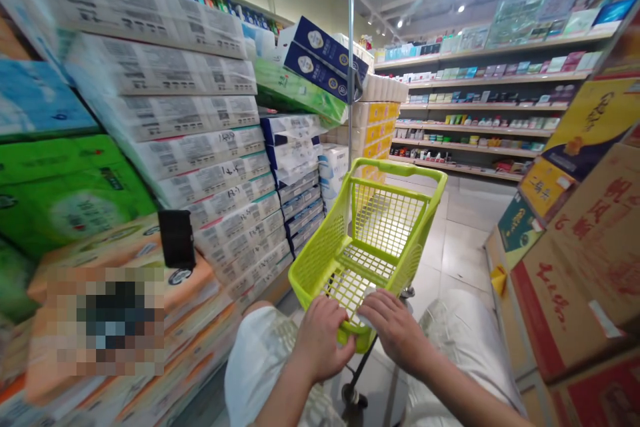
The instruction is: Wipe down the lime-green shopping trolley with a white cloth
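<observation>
A lime-green plastic shopping cart [430,240] with a latticed basket stands between my knees, its handle bar at the far end. My left hand [324,335] is curled over the near rim of the basket, fingers inside and thumb outside. At the near right corner, my right hand [395,328] has its fingers bent over the rim. A small white wad [369,291], perhaps tissue, shows by the right fingertips; most of it is hidden. I see only the basket's grid through its open top.
Wrapped paper packs [210,113] are stacked high on the left, with a black upright object [177,239] on orange packs. Printed cartons [565,280] line the right side. Stocked shelves [480,80] stand at the back. A thin metal pole [351,7] rises behind the cart.
</observation>
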The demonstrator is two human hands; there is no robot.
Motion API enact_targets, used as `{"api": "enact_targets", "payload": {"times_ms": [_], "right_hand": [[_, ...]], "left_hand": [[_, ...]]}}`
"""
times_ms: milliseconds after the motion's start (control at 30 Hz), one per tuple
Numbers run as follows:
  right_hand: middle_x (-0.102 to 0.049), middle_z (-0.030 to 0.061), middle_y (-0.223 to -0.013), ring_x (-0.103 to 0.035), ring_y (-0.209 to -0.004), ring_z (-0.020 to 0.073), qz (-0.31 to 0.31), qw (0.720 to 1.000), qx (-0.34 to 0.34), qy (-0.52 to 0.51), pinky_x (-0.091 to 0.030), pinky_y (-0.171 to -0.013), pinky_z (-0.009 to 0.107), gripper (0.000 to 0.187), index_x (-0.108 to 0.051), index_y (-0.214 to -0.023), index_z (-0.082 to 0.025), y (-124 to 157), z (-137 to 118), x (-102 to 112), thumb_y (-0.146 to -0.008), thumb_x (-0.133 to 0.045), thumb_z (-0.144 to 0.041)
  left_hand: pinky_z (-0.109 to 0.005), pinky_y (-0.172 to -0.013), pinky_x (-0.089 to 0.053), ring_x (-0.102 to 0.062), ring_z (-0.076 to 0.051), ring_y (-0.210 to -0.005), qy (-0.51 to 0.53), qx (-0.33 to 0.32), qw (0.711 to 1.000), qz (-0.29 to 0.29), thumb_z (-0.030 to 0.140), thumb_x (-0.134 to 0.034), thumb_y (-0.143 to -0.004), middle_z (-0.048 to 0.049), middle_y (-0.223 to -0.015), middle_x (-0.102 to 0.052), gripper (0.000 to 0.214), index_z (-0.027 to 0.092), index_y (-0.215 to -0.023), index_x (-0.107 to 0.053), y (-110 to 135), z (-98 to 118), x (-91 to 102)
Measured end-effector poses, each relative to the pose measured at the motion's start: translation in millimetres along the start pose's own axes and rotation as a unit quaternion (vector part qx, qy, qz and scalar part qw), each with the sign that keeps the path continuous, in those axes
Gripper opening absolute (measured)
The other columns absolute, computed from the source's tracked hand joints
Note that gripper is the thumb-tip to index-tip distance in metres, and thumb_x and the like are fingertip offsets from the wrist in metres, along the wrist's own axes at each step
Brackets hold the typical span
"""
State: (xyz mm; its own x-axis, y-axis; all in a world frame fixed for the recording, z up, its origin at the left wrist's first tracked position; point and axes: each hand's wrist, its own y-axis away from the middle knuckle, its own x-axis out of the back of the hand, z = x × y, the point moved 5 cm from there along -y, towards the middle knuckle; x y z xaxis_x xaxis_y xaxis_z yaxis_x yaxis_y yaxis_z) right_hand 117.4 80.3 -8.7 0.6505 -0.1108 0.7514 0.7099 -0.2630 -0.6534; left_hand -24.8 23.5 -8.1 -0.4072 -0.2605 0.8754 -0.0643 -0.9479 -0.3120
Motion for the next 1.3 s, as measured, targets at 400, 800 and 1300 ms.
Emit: {"api": "enact_targets", "payload": {"times_ms": [400,800,1300], "right_hand": [[-0.067,0.0049,-0.099,-0.058,-0.102,0.0184,0.011,1.0,-0.018,0.014,-0.042,-0.103,0.039,0.036,-0.06,-0.114,-0.021,-9.5,7.2,-7.1,-0.085,-0.047,-0.004],[-0.065,0.0059,-0.102,-0.054,-0.103,0.0201,0.02,0.998,-0.059,0.018,-0.037,-0.106,0.039,0.034,-0.06,-0.11,-0.021,-24.5,-1.7,-21.2,-0.083,-0.05,-0.004],[-0.063,0.0046,-0.095,-0.052,-0.097,0.0198,0.012,0.999,-0.037,0.013,-0.034,-0.103,0.036,0.026,-0.059,-0.11,-0.02,-33.5,-22.6,-35.8,-0.087,-0.051,-0.012]], "left_hand": [[-0.038,-0.083,-0.044,-0.058,-0.023,-0.087,-0.048,0.022,0.998,-0.036,0.029,-0.064,-0.078,-0.0051,-0.085,-0.065,0.011,0.02,-0.084,-0.06,-7.2,7.5,-12.1],[-0.036,-0.078,-0.039,-0.057,-0.021,-0.081,-0.066,0.016,0.997,-0.043,0.025,-0.063,-0.081,-0.0031,-0.078,-0.065,0.009,0.02,-0.075,-0.058,-9.5,-20.5,3.8],[-0.034,-0.077,-0.039,-0.055,-0.021,-0.081,-0.023,0.047,0.998,-0.037,0.028,-0.065,-0.079,-0.0052,-0.08,-0.063,0.011,0.019,-0.076,-0.059,-10.1,-32.0,3.3]]}}
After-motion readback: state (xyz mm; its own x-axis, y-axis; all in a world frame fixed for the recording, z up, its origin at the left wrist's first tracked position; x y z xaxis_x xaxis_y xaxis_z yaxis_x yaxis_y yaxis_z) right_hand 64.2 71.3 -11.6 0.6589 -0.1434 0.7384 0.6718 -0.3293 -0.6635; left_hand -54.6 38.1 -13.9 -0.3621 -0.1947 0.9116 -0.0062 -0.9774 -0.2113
